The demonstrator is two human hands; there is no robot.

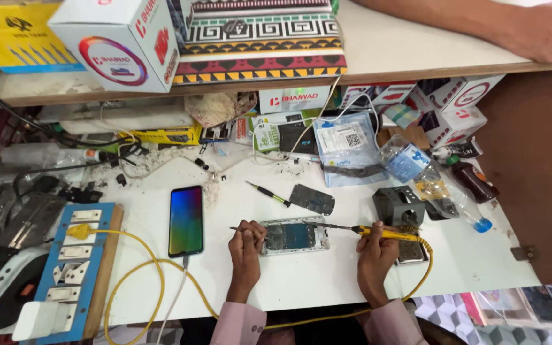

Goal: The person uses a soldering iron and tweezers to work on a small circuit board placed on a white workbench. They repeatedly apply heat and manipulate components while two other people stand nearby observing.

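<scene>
Left edge of the white bench (327,281): blue switch board (71,268) with a yellow cable (145,255) looping off it. Just right of that, a 2nd phone (186,220) lies face up, screen lit in a rainbow gradient, white lead plugged into its near end.

Left hand (245,246): fingers pinched narrow on a thin metal pick or tweezers (241,229), tip at the left edge of the opened phone (294,236). Can't tell which tool exactly, too small.

Opened phone lies flat at bench centre, between both hands, back off, board and silver frame exposed. My read: light, stiff along the frame, but fragile inside; bare board, small parts and flex ribbons won't take pressure. It'll likely slide on the smooth top, so it wants pinning. Take hold by the long metal edges or corners only, never across the open middle.

Behind it: small green-handled screwdriver (268,193) and a dark removed cover plate (312,199), both apart from the phone.

Right hand (375,255): closed around the yellow handle of a soldering iron (378,232), shaft running left, tip over the phone's upper right edge. Whether the tip touches the board can't be told. Hot tip, so grip the handle only; its yellow cord trails right, around the bench's near edge.

Right of that: dark iron stand (398,206), a clear plastic bottle with blue cap (461,204), and boxes (455,108) stacked at the back. Someone else's forearm (512,25) rests on the upper shelf, top right.
</scene>
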